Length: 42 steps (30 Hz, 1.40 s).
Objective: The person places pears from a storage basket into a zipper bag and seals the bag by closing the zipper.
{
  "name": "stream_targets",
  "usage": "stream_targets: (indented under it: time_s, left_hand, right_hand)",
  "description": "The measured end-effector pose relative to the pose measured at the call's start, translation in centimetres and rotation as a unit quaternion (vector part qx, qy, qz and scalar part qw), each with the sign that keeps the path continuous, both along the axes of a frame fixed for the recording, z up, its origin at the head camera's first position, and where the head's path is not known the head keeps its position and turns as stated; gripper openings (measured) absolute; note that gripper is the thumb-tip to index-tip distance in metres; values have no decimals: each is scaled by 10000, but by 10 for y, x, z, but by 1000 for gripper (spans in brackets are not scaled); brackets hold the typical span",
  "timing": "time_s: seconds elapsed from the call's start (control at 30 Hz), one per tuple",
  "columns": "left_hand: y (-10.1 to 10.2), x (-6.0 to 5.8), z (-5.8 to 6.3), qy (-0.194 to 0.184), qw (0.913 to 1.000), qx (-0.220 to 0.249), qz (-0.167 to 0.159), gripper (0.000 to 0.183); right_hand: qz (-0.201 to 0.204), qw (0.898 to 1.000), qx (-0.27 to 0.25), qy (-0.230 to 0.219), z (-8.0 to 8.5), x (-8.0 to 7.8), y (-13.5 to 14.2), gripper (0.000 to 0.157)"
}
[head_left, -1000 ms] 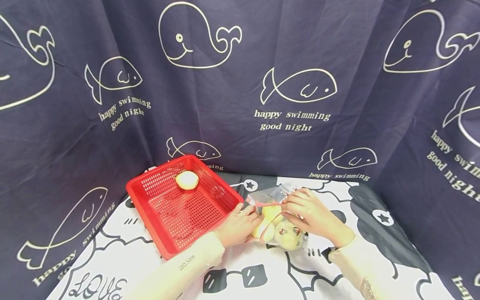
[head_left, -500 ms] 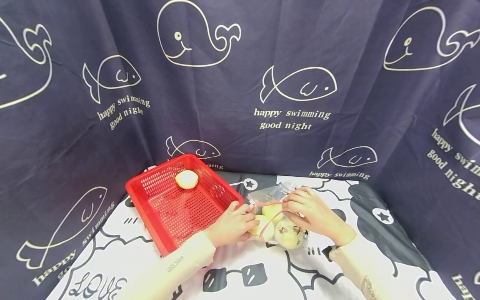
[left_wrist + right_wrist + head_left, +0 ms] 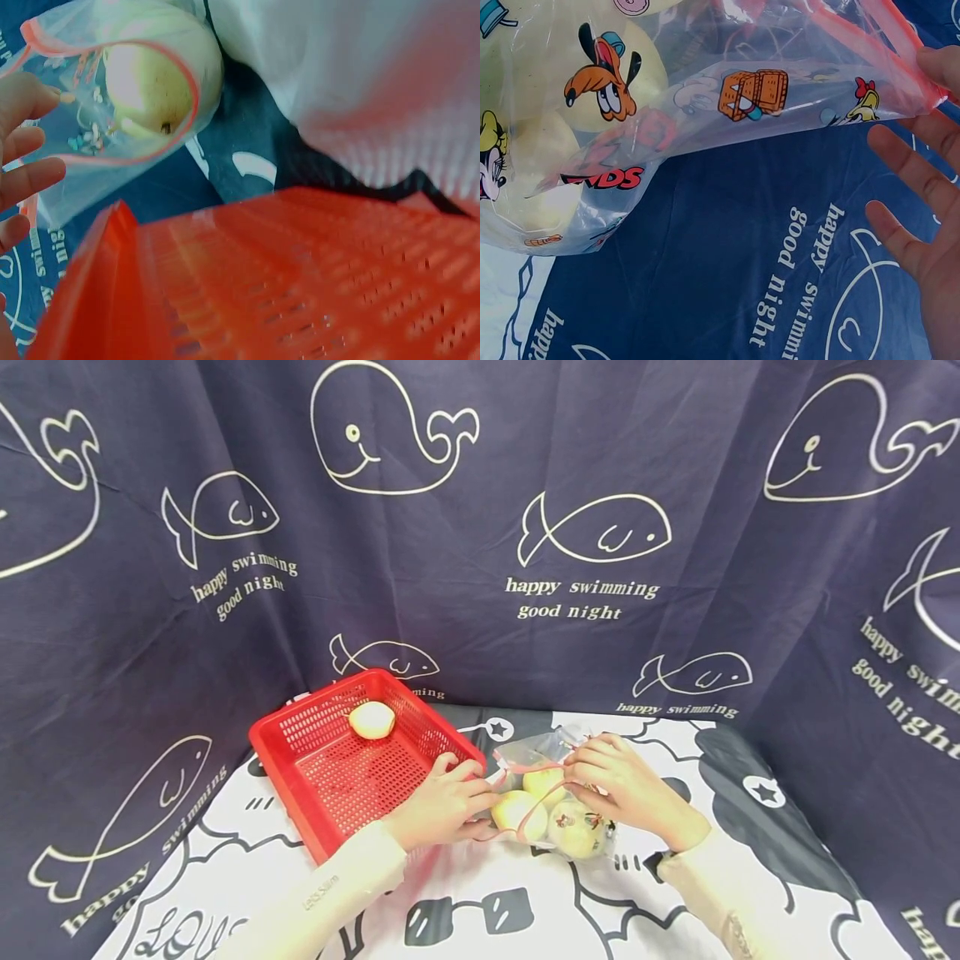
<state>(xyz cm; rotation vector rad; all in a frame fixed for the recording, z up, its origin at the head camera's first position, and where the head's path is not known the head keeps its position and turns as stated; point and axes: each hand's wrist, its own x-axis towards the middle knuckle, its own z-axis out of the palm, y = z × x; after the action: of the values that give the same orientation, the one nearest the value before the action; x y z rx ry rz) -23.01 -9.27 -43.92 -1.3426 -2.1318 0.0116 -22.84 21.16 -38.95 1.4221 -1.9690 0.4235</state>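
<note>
A clear zip bag with red edging and cartoon prints lies on the table, its mouth parted toward the left. Several pale yellow round fruits, which look like pears, are inside. My right hand pinches the mouth's edge between thumb and index finger; the right wrist view shows its other fingers spread. My left hand is beside the mouth, over the near right rim of the red basket. Its loosely bent fingers hold nothing visible. Another pear sits in the basket's far corner.
A white and black patterned cloth covers the table. Dark blue curtains with fish and whale drawings enclose the back and sides. The perforated basket takes up the table's left part, close to the bag.
My left hand has drawn back leftward from the bag's mouth toward the basket, leaving more of the front-left pear in sight. The right hand keeps its hold on the zip bag.
</note>
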Motion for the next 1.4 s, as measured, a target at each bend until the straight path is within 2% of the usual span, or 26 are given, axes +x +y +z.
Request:
stream_targets:
  time_s: [0.27,0.47,0.67,0.8,1.03,1.23,1.4]
  left_hand:
    - [-15,-6,7,-364,9975,293,526,34]
    - [-17,-3,10,-616,9944,534,665,39]
    - [-15,0,25,-736,9914,856,664,44]
    - [-17,0,37,-747,9887,1011,814,49]
    - [-30,-13,45,-758,9843,1156,1100,52]
    - [-43,-25,52,-1173,9759,1097,1476,61]
    - [-52,-33,53,-1433,9686,1047,1743,66]
  right_hand:
    - [30,10000,25,-2,-1,-2,1,32]
    - [18,10000,23,-3,0,-1,2,32]
    - [33,10000,-1,-26,1,-1,2,32]
    - [34,10000,4,-41,1,-1,3,33]
    - [14,10000,24,-6,-3,-1,3,33]
    - [-37,9999,51,-154,-1,0,4,34]
    - [56,10000,-12,-68,1,0,2,31]
